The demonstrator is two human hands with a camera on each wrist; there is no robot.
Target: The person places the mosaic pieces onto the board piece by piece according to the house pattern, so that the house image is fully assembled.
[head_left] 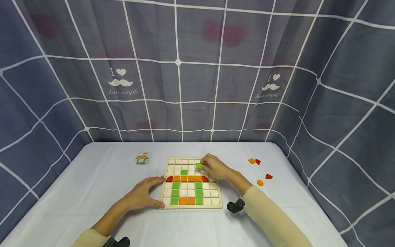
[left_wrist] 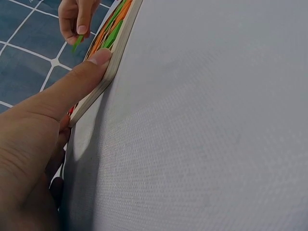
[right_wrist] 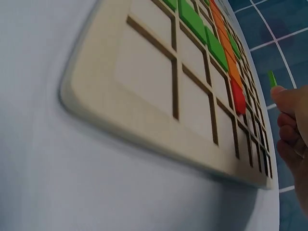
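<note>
A wooden grid board (head_left: 197, 207) lies on the white cloth, with green, orange and red pieces set in several of its cells. My right hand (head_left: 217, 167) pinches a green square tile (head_left: 198, 165) between thumb and fingertips over the upper right part of the grid. In the right wrist view the same tile (right_wrist: 272, 78) stands tilted, above the board's surface. My left hand (head_left: 140, 193) rests against the board's left side, its thumb (left_wrist: 100, 57) at the near corner and its fingertips farther up that edge. A red rounded piece (head_left: 169, 179) sits close to those fingertips.
Loose pieces lie right of the board: an orange square (head_left: 251, 161), an orange disc (head_left: 260, 183) and two red pieces (head_left: 258, 161). A small pattern card (head_left: 142, 158) lies at the back left. A checked curtain (head_left: 197, 82) encloses the table's back and sides.
</note>
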